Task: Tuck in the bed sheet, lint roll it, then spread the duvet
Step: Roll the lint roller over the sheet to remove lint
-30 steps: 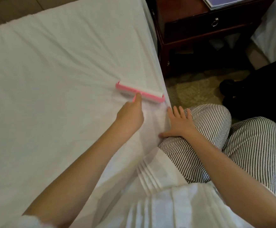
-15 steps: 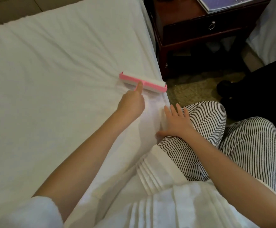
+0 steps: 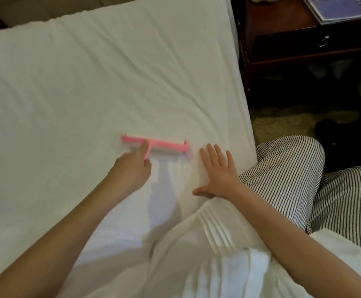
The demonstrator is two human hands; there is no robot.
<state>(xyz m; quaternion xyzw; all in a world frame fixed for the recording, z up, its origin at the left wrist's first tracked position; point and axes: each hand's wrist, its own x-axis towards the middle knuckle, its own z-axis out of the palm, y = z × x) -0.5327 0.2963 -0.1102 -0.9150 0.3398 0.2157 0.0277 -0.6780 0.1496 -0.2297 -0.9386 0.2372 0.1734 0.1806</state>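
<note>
A white bed sheet covers the mattress and fills most of the view, with soft creases near the right edge. A pink lint roller with a white roll lies across the sheet. My left hand grips its short pink handle from the near side, index finger laid along it. My right hand rests flat on the sheet just right of the roller, fingers straight and spread. A white garment with pleats hangs from my body at the bottom.
A dark wooden nightstand with a ring-pull drawer stands right of the bed, a book or magazine on top. My striped trouser legs press against the bed's right edge. Dark shoes sit on the carpet.
The roller and my left hand have moved away from the right edge toward the bed's middle. My right hand shifted from the edge fully onto the sheet. The view turned left.
</note>
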